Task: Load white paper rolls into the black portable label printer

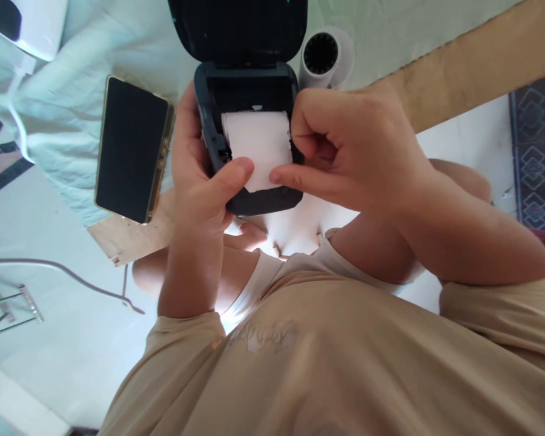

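Note:
A small dark printer (218, 103) with its lid (238, 27) flipped open is held in front of me. A white paper roll (254, 136) lies in its open bay. My left hand (200, 181) grips the printer's left side, thumb resting on the paper's loose end. My right hand (349, 145) is at the right side of the roll, index finger pressing the paper's lower edge and the other fingers curled by the roll's end.
A black phone (131, 148) in a gold-edged case lies left of the printer on a pale cloth (72, 79). A white cylindrical device (322, 57) stands behind. A white cable (63, 269) runs over the floor at left. A patterned rug (536, 157) is at right.

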Available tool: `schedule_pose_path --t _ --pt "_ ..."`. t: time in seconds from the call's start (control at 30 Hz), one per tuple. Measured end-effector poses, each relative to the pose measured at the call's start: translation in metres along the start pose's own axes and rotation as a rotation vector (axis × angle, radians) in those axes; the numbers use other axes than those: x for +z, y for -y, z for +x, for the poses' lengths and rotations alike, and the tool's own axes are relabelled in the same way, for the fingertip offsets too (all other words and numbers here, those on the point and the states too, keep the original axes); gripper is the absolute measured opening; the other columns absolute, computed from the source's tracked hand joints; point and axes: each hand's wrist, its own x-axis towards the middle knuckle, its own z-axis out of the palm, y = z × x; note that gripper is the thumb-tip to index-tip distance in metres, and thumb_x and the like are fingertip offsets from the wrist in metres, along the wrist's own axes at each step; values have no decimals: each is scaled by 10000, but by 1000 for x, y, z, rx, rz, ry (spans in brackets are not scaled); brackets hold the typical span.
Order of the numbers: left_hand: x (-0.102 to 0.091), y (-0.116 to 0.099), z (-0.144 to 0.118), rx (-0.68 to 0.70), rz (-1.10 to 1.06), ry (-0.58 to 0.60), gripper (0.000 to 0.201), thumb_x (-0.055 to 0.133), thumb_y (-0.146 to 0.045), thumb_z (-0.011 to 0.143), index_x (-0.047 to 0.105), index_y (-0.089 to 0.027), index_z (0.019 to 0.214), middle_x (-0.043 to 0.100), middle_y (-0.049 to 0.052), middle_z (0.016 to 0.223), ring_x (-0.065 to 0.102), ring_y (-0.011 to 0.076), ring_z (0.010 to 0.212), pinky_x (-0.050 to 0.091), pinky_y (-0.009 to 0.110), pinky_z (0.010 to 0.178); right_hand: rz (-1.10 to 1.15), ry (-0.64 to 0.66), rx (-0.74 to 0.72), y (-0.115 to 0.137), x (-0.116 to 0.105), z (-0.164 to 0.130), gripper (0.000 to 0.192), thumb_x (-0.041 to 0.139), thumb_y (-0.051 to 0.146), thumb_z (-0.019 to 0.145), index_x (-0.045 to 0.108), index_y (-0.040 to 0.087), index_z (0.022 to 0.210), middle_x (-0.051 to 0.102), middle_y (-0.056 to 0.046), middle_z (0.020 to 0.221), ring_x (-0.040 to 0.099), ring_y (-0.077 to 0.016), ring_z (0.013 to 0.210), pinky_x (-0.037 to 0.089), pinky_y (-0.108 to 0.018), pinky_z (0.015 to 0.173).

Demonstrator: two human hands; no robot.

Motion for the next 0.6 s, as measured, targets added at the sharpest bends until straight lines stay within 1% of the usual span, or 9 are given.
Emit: schedule_pose_path --t 0.1,0.17,0.23,0.3,0.37,0.43,0.47,0.53,0.6 --pt "-14 18 4 78 13 17 1485 919 -930 297 430 -444 1612 613 90 1330 711 337 1074 629 538 902 41 -80 -38 -6 1 -1 556 751 399 953 299 183 714 396 55 639 264 -61 622 281 -286 695" --pt "-16 22 5 94 16 8 1543 908 -949 255 406 -465 1630 613 90 1339 708 332 1055 629 553 903 29 -102 -53 -8 1 -1 551 767 381 930 311 180 695 354 60 606 231 -58 595 259 -286 671" --pt "-14 20 4 90 6 24 1533 924 -924 281 399 -466 1647 632 91 1339 709 309 1002 638 511 834 7 -82 -49 -8 1 1 550 786 379 912 332 178 674 344 61 576 235 -61 577 239 -291 646" --pt "-9 14 2 81 -9 34 1433 929 -897 360 436 -447 1628 657 93 1323 721 316 1012 639 462 769 -29 -40 -22 -6 0 1 543 796 366 898 349 176 656 356 60 555 252 -66 567 241 -299 635" --pt "-4 10 0 64 -17 -4 1309 903 -891 458 462 -436 1604 666 87 1313 726 326 1059 647 455 779 -44 -16 -5 -4 0 1 533 803 349 878 357 172 645 360 59 542 263 -69 567 257 -304 637" --pt "-1 9 -1 60 -28 -48 1293 864 -931 486 454 -433 1607 658 80 1323 721 311 1047 655 490 841 0 -66 -37 -5 1 -1 531 796 363 871 352 170 652 368 55 558 275 -61 580 294 -298 655" --pt "-1 10 0 68 -31 -54 1335 853 -960 458 445 -435 1616 653 78 1329 718 307 1039 653 504 861 25 -137 -62 -6 1 -3 509 777 383 894 371 172 671 372 53 582 293 -55 597 315 -292 673" --pt "-5 13 1 81 -17 -30 1418 860 -984 367 455 -436 1611 647 78 1335 717 329 1071 646 517 882 107 -302 -70 -11 2 -5 378 706 448 980 518 181 791 438 48 703 346 -40 648 336 -276 699" --pt "-11 17 3 78 26 -5 1472 905 -941 300 461 -448 1614 645 82 1366 707 371 1157 641 515 894 252 -338 18 -16 2 -5 311 613 513 1057 651 206 1090 536 41 918 396 -23 724 331 -257 703"
